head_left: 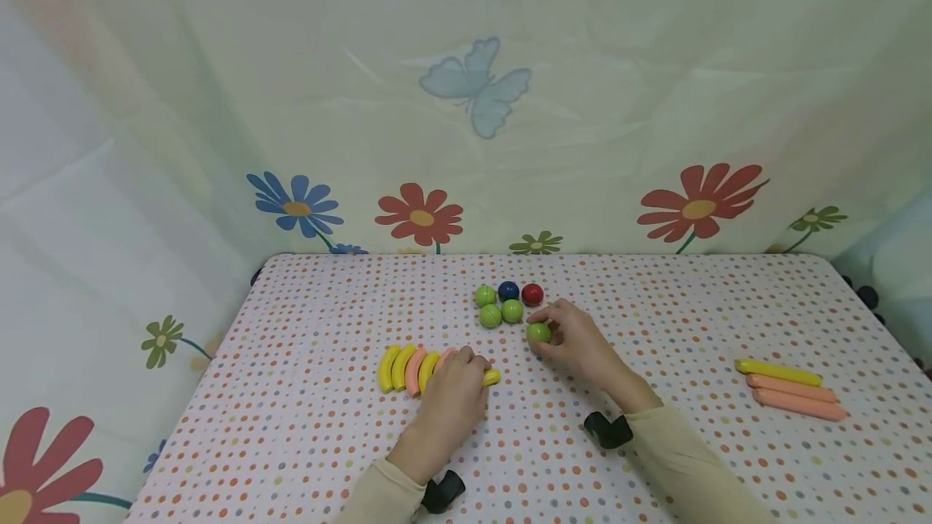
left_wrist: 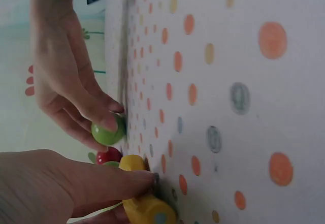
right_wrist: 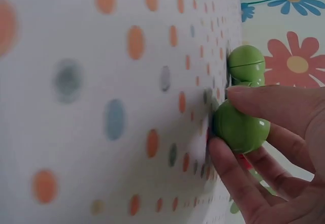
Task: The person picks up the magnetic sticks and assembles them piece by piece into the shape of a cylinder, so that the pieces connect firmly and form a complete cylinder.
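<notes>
My right hand (head_left: 575, 338) pinches a glossy green ball (head_left: 538, 332) between thumb and fingers, at the tabletop. Thumb and fingertips lie around this green ball (right_wrist: 240, 126) in the right wrist view. My left hand (head_left: 453, 395) grips a yellow piece (head_left: 491, 377) whose end sticks out at its right. The left wrist view shows the thumb over this yellow piece (left_wrist: 144, 209), which has a round grey spot on its end. Left of that hand, curved yellow pieces (head_left: 386, 369) and pink pieces (head_left: 414, 371) lie side by side; the hand partly hides the row.
Behind the hands sit several green balls (head_left: 490, 315), a blue ball (head_left: 508, 291) and a red ball (head_left: 532, 294), close together. At the right lie a straight yellow stick (head_left: 779, 372) and two pink sticks (head_left: 799, 404). A flowered curtain (head_left: 582, 103) hangs behind the dotted table (head_left: 306, 427).
</notes>
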`<action>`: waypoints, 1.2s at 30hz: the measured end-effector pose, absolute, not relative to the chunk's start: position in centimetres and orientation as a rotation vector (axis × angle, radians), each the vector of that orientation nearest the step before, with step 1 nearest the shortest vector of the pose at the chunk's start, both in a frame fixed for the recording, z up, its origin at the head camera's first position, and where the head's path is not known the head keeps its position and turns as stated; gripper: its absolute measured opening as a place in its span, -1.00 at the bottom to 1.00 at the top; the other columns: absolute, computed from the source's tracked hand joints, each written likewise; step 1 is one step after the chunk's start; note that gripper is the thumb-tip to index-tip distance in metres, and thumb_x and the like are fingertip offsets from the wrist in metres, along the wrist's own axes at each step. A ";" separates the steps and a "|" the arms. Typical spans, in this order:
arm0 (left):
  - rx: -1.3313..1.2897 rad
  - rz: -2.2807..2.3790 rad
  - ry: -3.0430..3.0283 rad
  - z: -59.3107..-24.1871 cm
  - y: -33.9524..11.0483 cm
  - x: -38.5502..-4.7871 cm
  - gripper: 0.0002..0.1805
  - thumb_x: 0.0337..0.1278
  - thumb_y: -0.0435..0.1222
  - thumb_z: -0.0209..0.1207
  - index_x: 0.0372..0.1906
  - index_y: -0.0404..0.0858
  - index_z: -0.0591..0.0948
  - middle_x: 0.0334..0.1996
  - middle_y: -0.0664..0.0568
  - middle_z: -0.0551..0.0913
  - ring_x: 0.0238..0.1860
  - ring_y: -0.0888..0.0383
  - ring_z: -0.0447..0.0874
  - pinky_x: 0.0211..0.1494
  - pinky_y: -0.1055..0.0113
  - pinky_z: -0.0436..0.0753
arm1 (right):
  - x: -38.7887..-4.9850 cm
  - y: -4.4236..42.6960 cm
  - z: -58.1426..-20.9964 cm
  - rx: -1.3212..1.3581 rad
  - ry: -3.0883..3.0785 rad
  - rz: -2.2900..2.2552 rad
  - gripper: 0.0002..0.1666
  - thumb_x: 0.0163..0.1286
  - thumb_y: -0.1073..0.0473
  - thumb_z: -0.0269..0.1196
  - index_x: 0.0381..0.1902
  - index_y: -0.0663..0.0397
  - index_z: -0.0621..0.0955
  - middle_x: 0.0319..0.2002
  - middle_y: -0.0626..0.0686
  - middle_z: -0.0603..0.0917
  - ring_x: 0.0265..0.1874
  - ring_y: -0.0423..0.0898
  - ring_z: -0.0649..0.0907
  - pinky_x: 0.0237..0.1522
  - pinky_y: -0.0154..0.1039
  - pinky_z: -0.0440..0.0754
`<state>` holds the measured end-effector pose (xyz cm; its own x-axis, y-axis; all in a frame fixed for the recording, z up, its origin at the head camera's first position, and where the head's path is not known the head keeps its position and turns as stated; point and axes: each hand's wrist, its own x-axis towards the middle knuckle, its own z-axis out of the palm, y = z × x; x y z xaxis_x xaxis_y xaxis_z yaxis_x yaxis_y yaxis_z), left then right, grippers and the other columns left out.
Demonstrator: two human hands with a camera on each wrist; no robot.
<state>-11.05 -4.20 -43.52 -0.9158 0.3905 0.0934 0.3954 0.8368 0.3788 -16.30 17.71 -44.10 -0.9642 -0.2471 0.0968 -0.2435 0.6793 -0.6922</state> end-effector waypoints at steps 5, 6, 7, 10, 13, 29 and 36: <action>-0.618 -0.549 -2.975 -43.5 -4.2 -11.0 -0.86 0.21 -0.45 0.40 -0.14 -0.33 0.79 -0.30 -0.02 0.60 -0.28 0.10 0.56 -0.34 0.33 0.62 | -14.9 17.6 -44.0 -0.449 2.904 -1.151 -0.63 0.21 0.39 0.52 -0.01 0.31 0.70 -0.19 0.09 0.65 -0.25 -0.07 0.63 -0.19 -0.17 0.69; -0.616 -0.559 -2.972 -43.5 -4.3 -11.1 -0.86 0.21 -0.44 0.41 -0.14 -0.32 0.79 -0.29 -0.02 0.61 -0.27 0.10 0.57 -0.33 0.33 0.63 | -14.5 17.5 -44.0 -0.457 2.907 -1.148 -0.64 0.22 0.37 0.52 -0.03 0.29 0.70 -0.20 0.07 0.66 -0.25 -0.08 0.64 -0.20 -0.17 0.69; -0.615 -0.574 -2.973 -43.5 -4.3 -11.1 -0.85 0.20 -0.43 0.42 -0.14 -0.32 0.78 -0.28 -0.01 0.61 -0.26 0.10 0.58 -0.33 0.33 0.63 | -14.2 17.5 -43.9 -0.459 2.906 -1.149 -0.64 0.22 0.36 0.52 -0.03 0.28 0.70 -0.20 0.05 0.66 -0.25 -0.09 0.65 -0.19 -0.18 0.70; -0.637 -0.642 -2.956 -43.6 -4.3 -11.2 -0.85 0.19 -0.44 0.43 -0.14 -0.32 0.78 -0.27 -0.01 0.62 -0.23 0.09 0.61 -0.28 0.32 0.65 | -13.4 17.5 -43.8 -0.508 2.897 -1.155 -0.67 0.22 0.40 0.50 -0.05 0.29 0.71 -0.17 0.05 0.63 -0.24 -0.10 0.66 -0.20 -0.22 0.71; -0.654 -0.670 -2.946 -43.7 -4.2 -11.3 -0.86 0.19 -0.45 0.42 -0.15 -0.33 0.77 -0.25 -0.02 0.63 -0.21 0.08 0.62 -0.21 0.29 0.67 | -12.8 17.3 -43.8 -0.575 2.888 -1.135 -0.63 0.17 0.47 0.48 -0.03 0.31 0.71 -0.15 0.06 0.57 -0.25 -0.12 0.64 -0.26 -0.28 0.70; -0.719 -0.599 -2.935 -43.8 -3.0 -11.3 -0.86 0.21 -0.40 0.43 -0.15 -0.33 0.76 -0.28 -0.01 0.62 -0.29 0.17 0.60 -0.18 0.34 0.64 | -11.8 16.7 -44.4 -0.784 2.826 -1.104 -0.64 0.21 0.43 0.45 -0.02 0.34 0.70 -0.14 0.01 0.57 -0.21 -0.16 0.63 -0.21 -0.37 0.69; -0.734 -0.541 -2.931 -43.6 -2.8 -11.4 -0.87 0.19 -0.40 0.44 -0.18 -0.31 0.75 -0.30 0.01 0.60 -0.30 0.16 0.59 -0.20 0.37 0.63 | -11.7 16.4 -44.5 -0.790 2.821 -1.079 -0.58 0.18 0.44 0.47 0.02 0.32 0.69 -0.08 0.04 0.58 -0.23 -0.20 0.58 -0.24 -0.36 0.65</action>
